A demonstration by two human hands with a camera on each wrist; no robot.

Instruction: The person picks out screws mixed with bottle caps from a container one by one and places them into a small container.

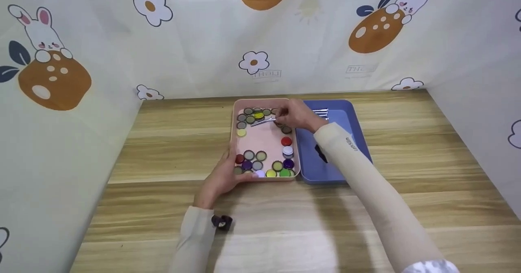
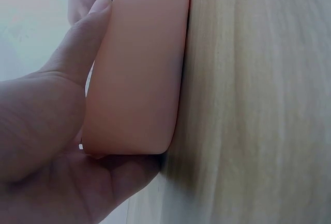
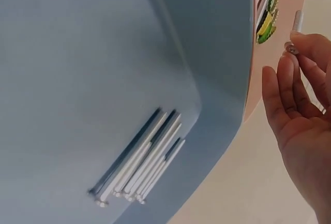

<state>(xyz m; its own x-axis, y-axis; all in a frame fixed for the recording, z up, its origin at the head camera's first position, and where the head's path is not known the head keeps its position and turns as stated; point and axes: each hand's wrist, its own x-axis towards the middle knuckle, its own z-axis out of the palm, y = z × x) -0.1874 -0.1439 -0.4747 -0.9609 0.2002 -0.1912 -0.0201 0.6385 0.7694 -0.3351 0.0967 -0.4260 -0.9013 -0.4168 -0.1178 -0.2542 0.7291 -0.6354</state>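
A shallow pink tray (image 1: 260, 140) lies on the table with many bottle caps along its sides, among them a red cap (image 1: 286, 141) and a green cap (image 1: 285, 173). My left hand (image 1: 223, 176) holds its near left corner, thumb along the near rim and fingers round the left side. Over the tray's far part, my right hand (image 1: 296, 114) pinches a slim silver rod (image 1: 263, 121) between thumb and fingers. In the right wrist view, a round, wider end of that rod shows at the fingertips. Several similar silver rods (image 3: 142, 162) lie side by side in the blue tray (image 1: 325, 175).
The blue tray stands against the pink tray's right side, partly hidden under my right forearm. Both trays sit on a wood-grain table (image 1: 171, 143) near its back edge. A pale patterned cloth (image 1: 195, 41) rises behind the table and at both sides.
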